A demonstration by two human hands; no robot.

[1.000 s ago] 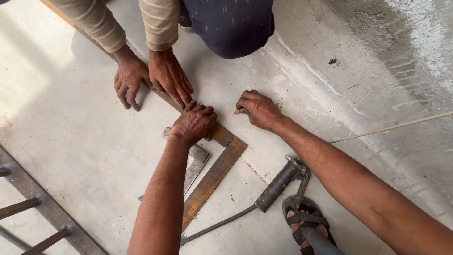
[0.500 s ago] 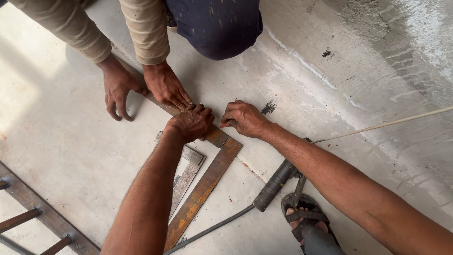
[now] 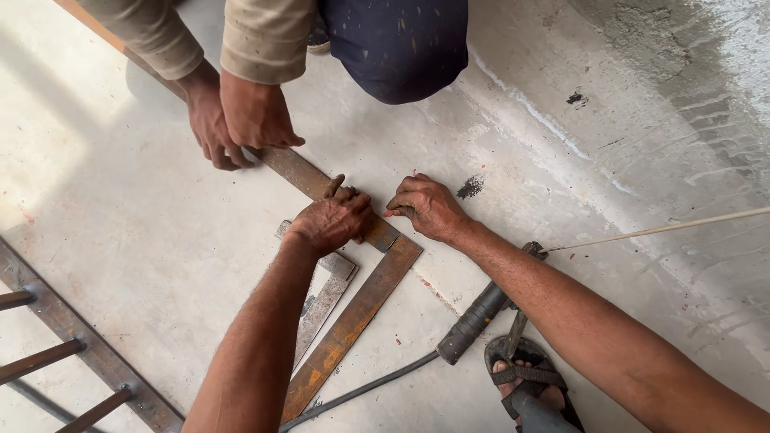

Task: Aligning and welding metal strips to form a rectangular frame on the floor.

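Both hands [image 3: 333,220] [image 3: 425,207] press rusty bars' corner [image 3: 385,240].

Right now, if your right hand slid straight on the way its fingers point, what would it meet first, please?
The right hand points left along the floor, fingertips at the bar corner. Straight on, it would most likely meet the left hand first, which is pressing on that corner close beside it.

Bare concrete floor [image 3: 136,208] is lying open at left; a co-worker's hands [image 3: 241,120] are blocking the rusty flat bar [image 3: 297,172], and a welding holder [image 3: 475,317] is crowding the right.
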